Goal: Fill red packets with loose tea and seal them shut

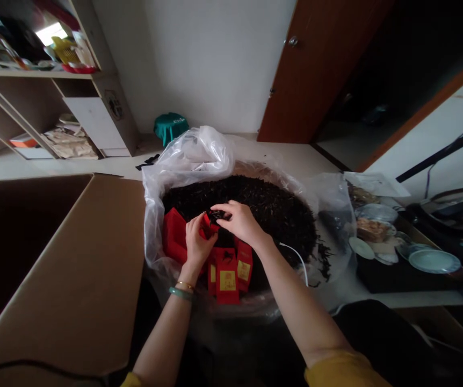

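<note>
At nine o'clock stands the carton [114, 263], the largest thing near us, just beside the clear bag [211, 150]. Taking the bag as a dial, twelve farthest from us, we see dark leaves [267, 201] heaped over most of it. Our right hand [241, 220] reaches in from four o'clock, thumb and fingers drawn together round a tuft of leaves. Our left hand [198, 242], in from seven, is clamped on a small red packet [214, 227]; the packet sits above the heap, a little towards nine from the dial's centre, its mouth at our right fingertips. A red stack [174, 234] lies towards nine, and labelled packets [227, 277] lie at six.

We judge the step to be easing leaves into the packet. To do it well, we should spread the mouth with the left thumb without creasing the walls, feed thin tufts lengthwise, release them below the rim, and work over the heap to catch strays.

We count one carton, one bag, two hands, one gripped packet, two clear labelled packets and seemingly a third, partly hidden; the stack's pieces we cannot count. Our left wrist wears one green bangle [181, 293] and one gold bracelet [185, 285].
</note>
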The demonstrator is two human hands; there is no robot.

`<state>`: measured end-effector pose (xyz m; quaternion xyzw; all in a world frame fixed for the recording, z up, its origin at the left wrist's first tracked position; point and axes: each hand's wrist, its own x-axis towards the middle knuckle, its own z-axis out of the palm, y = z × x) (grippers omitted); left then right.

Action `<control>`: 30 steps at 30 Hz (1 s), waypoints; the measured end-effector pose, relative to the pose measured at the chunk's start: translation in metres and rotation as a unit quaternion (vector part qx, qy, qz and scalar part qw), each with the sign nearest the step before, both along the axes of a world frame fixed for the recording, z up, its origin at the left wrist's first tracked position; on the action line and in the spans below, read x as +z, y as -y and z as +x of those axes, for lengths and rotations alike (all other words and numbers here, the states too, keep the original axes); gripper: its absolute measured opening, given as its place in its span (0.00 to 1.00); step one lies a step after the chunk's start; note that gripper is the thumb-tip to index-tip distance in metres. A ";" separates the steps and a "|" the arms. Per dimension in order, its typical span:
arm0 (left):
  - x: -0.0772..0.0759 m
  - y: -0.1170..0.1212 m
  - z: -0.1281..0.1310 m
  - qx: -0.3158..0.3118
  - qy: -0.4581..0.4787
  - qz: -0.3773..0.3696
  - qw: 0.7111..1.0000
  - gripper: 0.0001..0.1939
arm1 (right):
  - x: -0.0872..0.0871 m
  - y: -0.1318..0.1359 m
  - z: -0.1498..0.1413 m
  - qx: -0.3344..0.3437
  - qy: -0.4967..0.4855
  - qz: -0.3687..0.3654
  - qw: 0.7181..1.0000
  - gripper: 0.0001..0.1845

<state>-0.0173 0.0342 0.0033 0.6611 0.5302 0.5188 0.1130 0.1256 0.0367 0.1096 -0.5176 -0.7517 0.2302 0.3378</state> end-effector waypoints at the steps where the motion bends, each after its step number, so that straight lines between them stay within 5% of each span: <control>1: 0.000 0.000 0.000 -0.001 -0.001 -0.001 1.000 0.29 | -0.002 0.000 0.000 -0.005 0.013 0.001 1.000 0.16; 4: 0.001 0.002 0.002 -0.007 -0.004 -0.002 1.000 0.30 | -0.006 0.000 -0.001 -0.003 0.076 0.000 0.997 0.06; 8: 0.001 0.003 0.003 -0.014 -0.015 -0.006 1.000 0.29 | -0.008 -0.001 -0.004 0.002 0.099 0.005 0.995 0.08; 16: -0.003 0.001 0.002 0.016 0.024 -0.012 1.000 0.25 | -0.019 0.000 0.011 -0.069 -0.118 0.007 0.991 0.10; 24: -0.001 0.003 0.001 0.025 0.044 -0.031 0.998 0.30 | -0.032 0.016 0.008 -0.022 0.048 0.077 0.996 0.16; 30: 0.002 0.005 0.003 -0.020 0.003 -0.031 0.999 0.33 | -0.032 0.015 -0.002 -0.003 0.112 -0.015 0.994 0.02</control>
